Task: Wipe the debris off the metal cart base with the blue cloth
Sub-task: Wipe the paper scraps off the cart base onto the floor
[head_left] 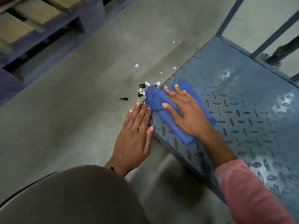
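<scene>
The metal cart base [250,102] stands on a concrete floor [72,126]. Your right hand [186,113] presses flat and spread on the blue cloth [154,99] at the base's edge. Your left hand [134,139] lies flat, holding nothing, beside it. Debris [142,90] lies on the floor just past the cloth.

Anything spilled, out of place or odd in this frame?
Yes: small white and black scraps lie scattered on the concrete floor just beyond the edge of the metal cart base, next to the blue cloth pressed down by the right hand. The left hand lies flat at that edge.
</scene>
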Tool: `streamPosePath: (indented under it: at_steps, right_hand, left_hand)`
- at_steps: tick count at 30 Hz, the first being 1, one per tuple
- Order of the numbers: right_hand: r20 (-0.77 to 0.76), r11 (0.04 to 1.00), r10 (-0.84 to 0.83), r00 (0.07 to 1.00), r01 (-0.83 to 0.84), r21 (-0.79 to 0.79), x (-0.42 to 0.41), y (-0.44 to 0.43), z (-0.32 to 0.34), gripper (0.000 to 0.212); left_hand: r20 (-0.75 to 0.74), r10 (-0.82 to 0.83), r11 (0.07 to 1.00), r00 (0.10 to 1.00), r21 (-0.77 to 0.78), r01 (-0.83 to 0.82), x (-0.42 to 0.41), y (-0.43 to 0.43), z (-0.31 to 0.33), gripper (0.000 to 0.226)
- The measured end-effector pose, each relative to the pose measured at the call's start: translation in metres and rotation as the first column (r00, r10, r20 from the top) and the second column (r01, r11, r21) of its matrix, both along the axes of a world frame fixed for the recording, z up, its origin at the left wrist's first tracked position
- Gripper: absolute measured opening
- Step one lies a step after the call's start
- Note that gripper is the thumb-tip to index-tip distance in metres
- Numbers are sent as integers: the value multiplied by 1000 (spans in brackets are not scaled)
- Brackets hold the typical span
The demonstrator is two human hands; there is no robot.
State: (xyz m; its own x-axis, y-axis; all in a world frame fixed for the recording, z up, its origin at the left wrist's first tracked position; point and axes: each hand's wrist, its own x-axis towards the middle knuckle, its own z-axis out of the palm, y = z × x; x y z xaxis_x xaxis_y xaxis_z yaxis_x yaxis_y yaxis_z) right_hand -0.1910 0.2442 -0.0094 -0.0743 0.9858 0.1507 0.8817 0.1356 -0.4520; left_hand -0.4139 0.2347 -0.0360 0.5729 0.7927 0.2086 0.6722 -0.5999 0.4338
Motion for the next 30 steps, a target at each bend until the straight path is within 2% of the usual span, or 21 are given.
streamPosePath:
  at_steps: [2,4,6,8,11,12,13,15,18,20,22,24,25,28,30]
  right_hand:
    - [-49,999,-49,998,48,-26,27,25,-1,58]
    - [-95,983,-177,980,171,-70,55,54,5,57]
    - [-83,962,-260,962,251,-107,66,74,9,56]
    - [-27,974,-190,981,185,-130,52,76,8,61]
    - [67,989,113,991,-106,-99,32,61,2,72]
    - [53,984,156,986,-150,-94,35,61,2,71]
    - [16,985,148,989,-146,-90,43,65,4,68]
    - [-53,997,19,998,-23,-69,65,82,8,58]
    - [6,981,-187,982,187,-51,79,106,9,49]
    - [92,992,-120,988,123,-23,60,106,3,51]
    - [125,998,42,991,-37,-40,37,90,0,52]
    - [108,989,142,984,-136,-64,36,84,1,53]
    - [98,988,139,985,-132,-73,43,92,3,52]
    - [95,998,-54,994,57,-27,80,123,0,46]
    - [118,979,-203,972,206,-8,95,138,-2,50]
  left_hand:
    - [-2,-25,1000,1000,16,25,-2,3,0,59]
    - [-23,-87,995,996,39,88,-4,8,1,59]
    - [-62,-173,982,983,64,177,-6,17,1,58]
    - [-89,-256,962,963,77,263,-6,27,2,59]
    - [-95,-321,942,942,68,328,0,39,4,61]
    - [-96,-336,937,937,61,343,1,42,5,62]
    - [-98,-349,933,932,53,355,2,44,5,63]
    - [-106,-363,928,926,48,369,2,46,6,64]
    - [-103,-346,934,933,58,353,5,45,5,64]
    - [-76,-320,944,944,54,325,9,43,4,64]
    - [-56,-305,950,951,55,308,12,41,4,63]
    - [-47,-302,950,952,68,305,13,41,4,63]
    - [-47,-303,949,952,75,306,13,42,4,63]
    - [-77,-313,944,947,80,319,11,44,4,65]
    - [-99,-322,942,941,68,330,10,48,6,64]
